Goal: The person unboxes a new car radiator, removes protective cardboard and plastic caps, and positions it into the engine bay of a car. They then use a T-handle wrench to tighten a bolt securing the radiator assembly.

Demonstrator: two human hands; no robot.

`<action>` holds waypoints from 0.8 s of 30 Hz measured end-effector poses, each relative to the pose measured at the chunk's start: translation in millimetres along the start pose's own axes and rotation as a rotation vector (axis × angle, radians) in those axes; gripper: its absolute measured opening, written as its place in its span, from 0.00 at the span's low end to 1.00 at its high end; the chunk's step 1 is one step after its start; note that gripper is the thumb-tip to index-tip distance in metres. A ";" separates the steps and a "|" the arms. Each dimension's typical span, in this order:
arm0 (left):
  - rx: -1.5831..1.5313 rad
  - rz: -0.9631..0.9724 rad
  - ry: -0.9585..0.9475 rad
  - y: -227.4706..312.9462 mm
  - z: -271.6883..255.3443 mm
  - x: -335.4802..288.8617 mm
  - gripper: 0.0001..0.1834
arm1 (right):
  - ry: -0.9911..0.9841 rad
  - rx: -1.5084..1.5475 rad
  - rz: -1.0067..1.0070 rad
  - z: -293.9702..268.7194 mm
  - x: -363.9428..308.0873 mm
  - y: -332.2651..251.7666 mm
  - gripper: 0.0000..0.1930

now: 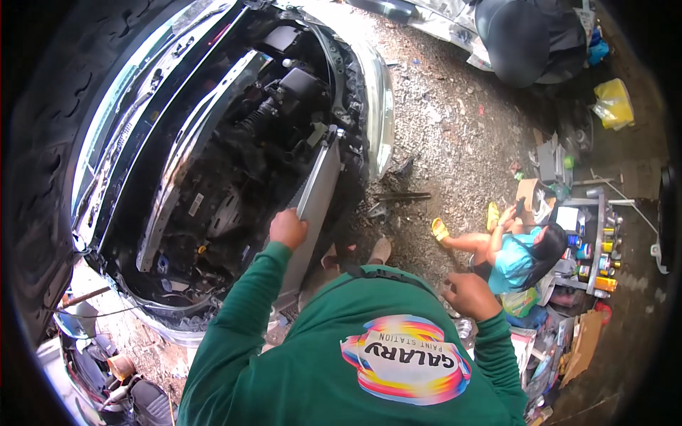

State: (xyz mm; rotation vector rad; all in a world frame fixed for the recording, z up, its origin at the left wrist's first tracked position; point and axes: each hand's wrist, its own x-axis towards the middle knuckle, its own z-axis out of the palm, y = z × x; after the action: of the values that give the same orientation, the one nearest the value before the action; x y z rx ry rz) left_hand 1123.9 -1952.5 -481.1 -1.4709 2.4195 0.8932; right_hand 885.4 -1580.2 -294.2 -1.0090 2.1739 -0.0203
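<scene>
At the front of a car's open engine bay (213,177), a flat silver radiator (312,213) stands on edge, tilted. My left hand (288,228) is closed over its upper edge, near the end closest to me. A fitting shows at the radiator's far top corner. My right hand (472,295) is off to the right beside my body, away from the car, its fingers curled in. Whatever those fingers may hold is hidden. Both my arms are in green sleeves.
A raised hood (42,142) fills the left side. To my right a person in a blue shirt (515,259) sits beside a rack (600,241) of cans. A dark metal bar (403,196) lies on the gravel. At the far right are a dark covered object (526,42) and a yellow container (613,104).
</scene>
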 end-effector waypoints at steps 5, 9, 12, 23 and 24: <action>0.087 0.032 -0.023 13.2 6.9 28.3 0.18 | -0.002 0.055 0.046 13.9 -9.3 -2.4 0.14; 0.151 0.070 0.012 12.4 23.1 62.1 0.18 | -0.011 0.047 0.039 30.0 -8.6 3.3 0.14; 0.129 0.038 0.017 13.6 20.3 82.0 0.18 | -0.009 0.072 0.041 30.3 -9.6 -0.6 0.15; 0.114 0.019 0.002 -32.9 49.9 87.6 0.18 | -0.015 0.049 0.074 43.7 -3.5 3.2 0.14; 0.113 0.016 -0.006 -35.6 56.0 87.1 0.18 | -0.020 0.065 0.063 44.2 -1.6 -0.6 0.14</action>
State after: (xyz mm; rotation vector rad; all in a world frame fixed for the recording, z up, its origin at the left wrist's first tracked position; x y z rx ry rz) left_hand 1102.1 -1997.6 -578.4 -1.4098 2.4371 0.7484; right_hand 913.9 -1567.6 -325.5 -0.8999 2.1716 -0.0504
